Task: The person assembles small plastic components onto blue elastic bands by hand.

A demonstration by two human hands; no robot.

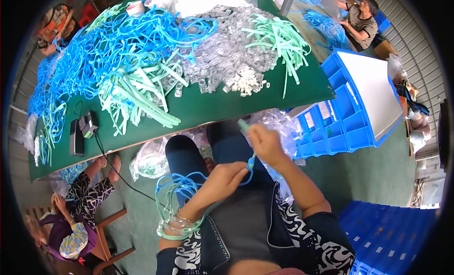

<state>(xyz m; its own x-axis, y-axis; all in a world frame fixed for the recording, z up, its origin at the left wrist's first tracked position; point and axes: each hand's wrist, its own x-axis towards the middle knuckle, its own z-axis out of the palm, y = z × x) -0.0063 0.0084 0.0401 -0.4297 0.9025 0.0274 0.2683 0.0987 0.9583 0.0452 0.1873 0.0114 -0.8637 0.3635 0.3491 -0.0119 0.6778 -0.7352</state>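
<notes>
Above my lap, my left hand (223, 181) pinches a blue cord (248, 179) near its thicker blue end piece. A thin pale line runs up from that piece to my right hand (267, 145). The right fingers are closed around a pale green strap (243, 125), whose tip sticks out at the upper left of the fist. Blue looped cords (182, 182) hang about my left wrist, and clear and green bands (172, 227) circle the forearm. What lies inside each grip is partly hidden by the fingers.
The green table (194, 112) ahead bears tangled blue cords (127, 38), green straps (137, 93), clear plastic pieces (222, 43) and small white parts (246, 82). Blue crates (350, 104) stand right; more blue bins (383, 232) lie lower right. Other people sit left and far right.
</notes>
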